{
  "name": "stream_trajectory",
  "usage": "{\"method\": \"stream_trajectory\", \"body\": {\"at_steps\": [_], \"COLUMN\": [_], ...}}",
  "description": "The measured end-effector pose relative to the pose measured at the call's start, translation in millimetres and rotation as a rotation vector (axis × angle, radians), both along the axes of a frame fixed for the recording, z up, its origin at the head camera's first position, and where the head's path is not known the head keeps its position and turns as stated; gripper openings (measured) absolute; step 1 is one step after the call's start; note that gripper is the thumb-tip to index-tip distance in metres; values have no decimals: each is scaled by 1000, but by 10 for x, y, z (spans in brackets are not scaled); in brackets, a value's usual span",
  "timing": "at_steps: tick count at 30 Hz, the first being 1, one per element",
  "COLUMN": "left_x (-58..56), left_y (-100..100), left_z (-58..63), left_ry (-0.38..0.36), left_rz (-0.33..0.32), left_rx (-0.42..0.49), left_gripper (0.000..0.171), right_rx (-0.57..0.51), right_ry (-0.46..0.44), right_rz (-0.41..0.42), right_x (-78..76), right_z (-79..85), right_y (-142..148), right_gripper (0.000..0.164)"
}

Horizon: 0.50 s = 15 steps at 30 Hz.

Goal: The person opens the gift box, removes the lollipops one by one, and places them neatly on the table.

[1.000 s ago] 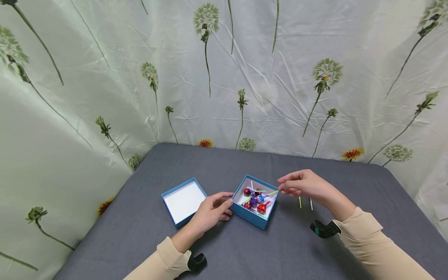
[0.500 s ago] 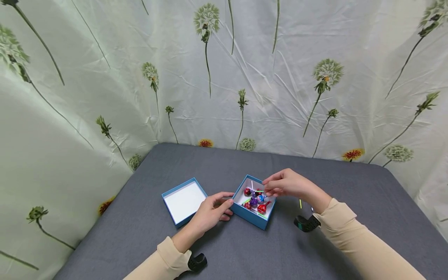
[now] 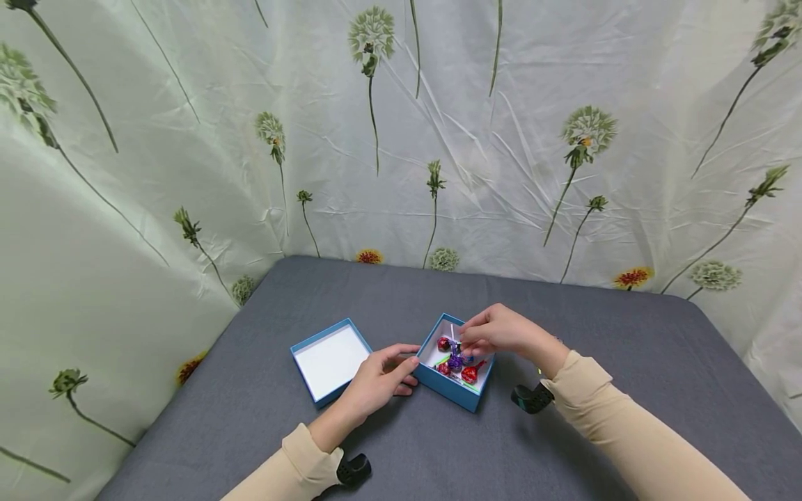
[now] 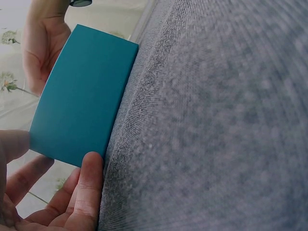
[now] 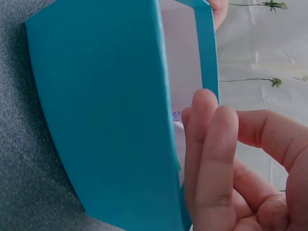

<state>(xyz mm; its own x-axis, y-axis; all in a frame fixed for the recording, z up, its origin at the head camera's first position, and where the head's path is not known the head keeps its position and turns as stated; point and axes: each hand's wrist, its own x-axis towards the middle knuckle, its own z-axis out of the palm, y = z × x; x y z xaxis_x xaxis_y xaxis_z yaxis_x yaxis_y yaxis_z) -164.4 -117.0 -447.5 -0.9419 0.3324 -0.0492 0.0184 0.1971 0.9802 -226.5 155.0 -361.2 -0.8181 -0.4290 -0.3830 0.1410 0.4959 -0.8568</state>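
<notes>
Blue box (image 3: pixel 446 390), containing wrapped lollipops (image 3: pixel 469 374), stands on grey cloth (image 3: pixel 250 417), its left corner steadied, presumably against sliding, by the part-curled fingers of the left hand (image 3: pixel 379 376), while the right hand (image 3: pixel 501 330) reaches in, fingers bent, any grip hidden.

The grey table (image 3: pixel 626 334) is supporting a blue box (image 3: pixel 446 390) and a shallow blue lid (image 3: pixel 331 362). Both are resting open side up.
</notes>
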Motion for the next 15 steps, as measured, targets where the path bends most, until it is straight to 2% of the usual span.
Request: {"method": "stream_trajectory", "body": {"at_steps": [9,15], "left_x": [1,-1], "left_y": [0,1], "left_z": [-5,-9], "left_ry": [10,9], "left_rz": [-6,-7], "left_rx": [3,9], "left_gripper": [43,43], "right_rx": [1,3], "right_ry": [-17,-16], "right_rz": [-22,-48], "right_x": [-25,-18], "right_z": [-53,-56], "right_y": [-104,-172], "right_gripper": [29,31]}}
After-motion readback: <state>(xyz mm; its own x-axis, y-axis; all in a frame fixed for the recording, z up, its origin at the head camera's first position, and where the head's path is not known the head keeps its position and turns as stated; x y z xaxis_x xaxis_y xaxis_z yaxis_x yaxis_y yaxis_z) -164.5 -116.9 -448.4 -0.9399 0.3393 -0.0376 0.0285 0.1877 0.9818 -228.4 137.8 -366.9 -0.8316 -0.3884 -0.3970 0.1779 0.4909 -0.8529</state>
